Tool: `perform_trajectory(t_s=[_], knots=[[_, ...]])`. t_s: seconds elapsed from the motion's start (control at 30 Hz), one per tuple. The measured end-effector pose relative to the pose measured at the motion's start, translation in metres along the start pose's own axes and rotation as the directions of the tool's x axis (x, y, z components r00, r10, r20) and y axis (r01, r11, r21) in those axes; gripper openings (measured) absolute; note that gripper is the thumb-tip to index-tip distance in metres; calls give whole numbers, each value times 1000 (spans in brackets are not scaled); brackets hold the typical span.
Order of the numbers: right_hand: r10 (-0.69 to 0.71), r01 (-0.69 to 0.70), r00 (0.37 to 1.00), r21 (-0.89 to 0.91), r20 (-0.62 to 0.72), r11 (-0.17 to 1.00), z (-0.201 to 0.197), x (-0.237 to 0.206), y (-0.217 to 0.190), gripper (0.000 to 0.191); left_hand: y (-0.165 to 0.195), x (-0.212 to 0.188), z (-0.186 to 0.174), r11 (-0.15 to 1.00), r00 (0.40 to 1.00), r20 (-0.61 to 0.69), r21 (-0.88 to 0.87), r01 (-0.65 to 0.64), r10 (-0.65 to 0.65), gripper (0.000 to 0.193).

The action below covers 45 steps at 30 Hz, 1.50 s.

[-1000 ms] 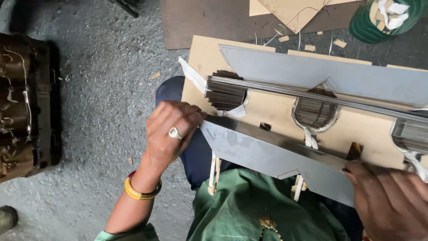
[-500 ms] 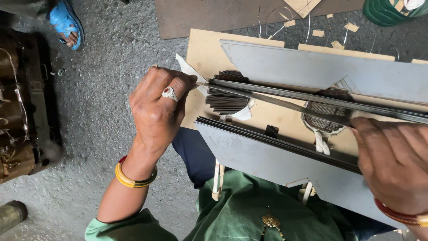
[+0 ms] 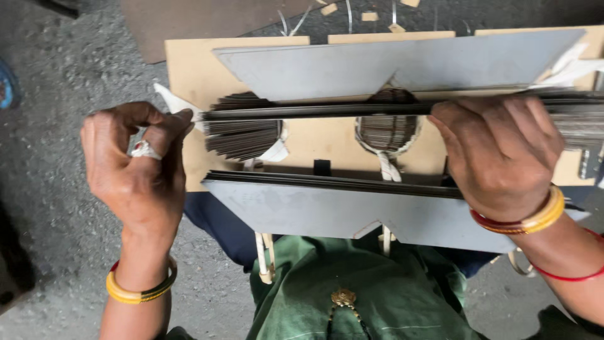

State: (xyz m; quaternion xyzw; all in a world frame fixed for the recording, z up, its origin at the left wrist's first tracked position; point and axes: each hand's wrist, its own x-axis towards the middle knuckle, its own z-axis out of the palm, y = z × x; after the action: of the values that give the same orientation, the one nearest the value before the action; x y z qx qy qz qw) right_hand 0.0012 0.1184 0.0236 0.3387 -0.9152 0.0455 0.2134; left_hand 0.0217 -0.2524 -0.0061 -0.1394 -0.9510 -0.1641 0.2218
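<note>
A tan board (image 3: 189, 69) lies across my lap with two grey metal sheet stacks on it, a far one (image 3: 390, 63) and a near one (image 3: 327, 211). Between them runs a long bundle of thin dark metal strips (image 3: 314, 111), with tied bunches of laminations (image 3: 242, 135) under it. My left hand (image 3: 141, 170), wearing a ring, pinches the left end of the strip bundle. My right hand (image 3: 500, 151) lies palm-down, gripping the same bundle further right.
Grey concrete floor surrounds the board. A brown cardboard sheet (image 3: 189, 19) lies beyond it with small scraps. A blue object (image 3: 6, 85) shows at the left edge. My green clothing (image 3: 352, 289) is below the board.
The view has shifted so the board sits more level. My left hand slid left to the strips' end, and my right hand moved up onto the bundle.
</note>
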Motion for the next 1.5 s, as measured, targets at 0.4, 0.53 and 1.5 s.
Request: perform_trajectory(t_s=[0.4,0.53,1.5], knots=[[67,-65,998,74,-20,995,10,-13,7,22,7,-6,9,998,1000,30,60,-11,10,15],[71,-69,997,61,-28,996,13,-15,8,20,17,1,8,995,998,25,76,-66,64,15],[130,-129,991,43,-11,991,19,-25,-1,16,38,12,16,989,994,-39,-95,-110,107,17]])
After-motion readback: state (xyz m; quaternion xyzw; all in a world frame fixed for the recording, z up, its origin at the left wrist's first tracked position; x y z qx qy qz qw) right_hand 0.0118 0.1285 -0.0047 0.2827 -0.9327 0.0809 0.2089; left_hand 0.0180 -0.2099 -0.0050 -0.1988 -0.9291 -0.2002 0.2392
